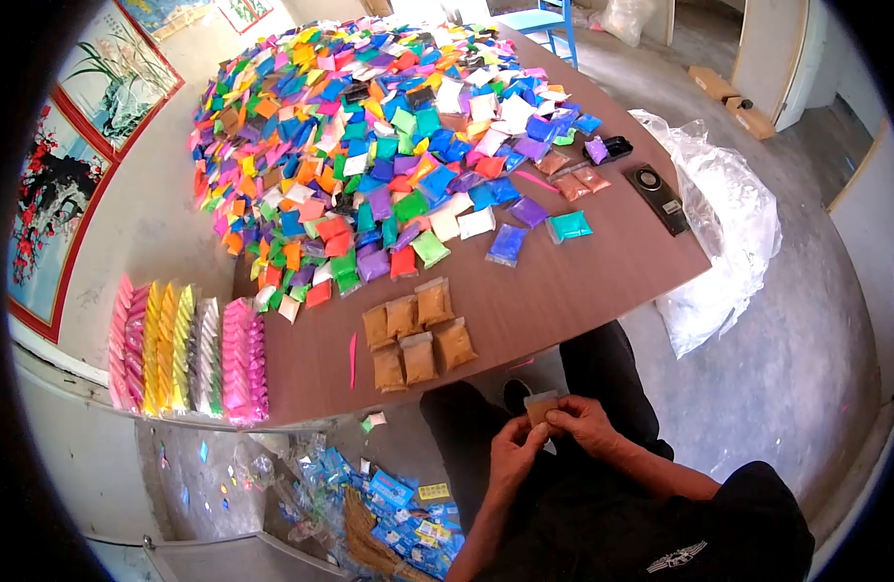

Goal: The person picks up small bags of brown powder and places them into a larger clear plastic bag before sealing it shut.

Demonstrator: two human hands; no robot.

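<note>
Over my lap, a small clear packet with brown filling (541, 407) is pinched between both hands. My left hand (513, 448) grips its lower left side, and my right hand (585, 425) holds its right edge, so part of the packet is hidden by fingers. On the table in front, several similar brown packets (420, 361) lie in two short rows near the edge. A pink strip (353, 360) lies just left of them.
A large heap of colourful packets (369, 145) covers much of the table (534, 320). Sorted packet rows (190, 359) stand at its left corner. A black scale-like device (657, 199) sits at the right edge, beside a clear plastic bag (723, 233). A broom (369, 533) and wrappers lie below.
</note>
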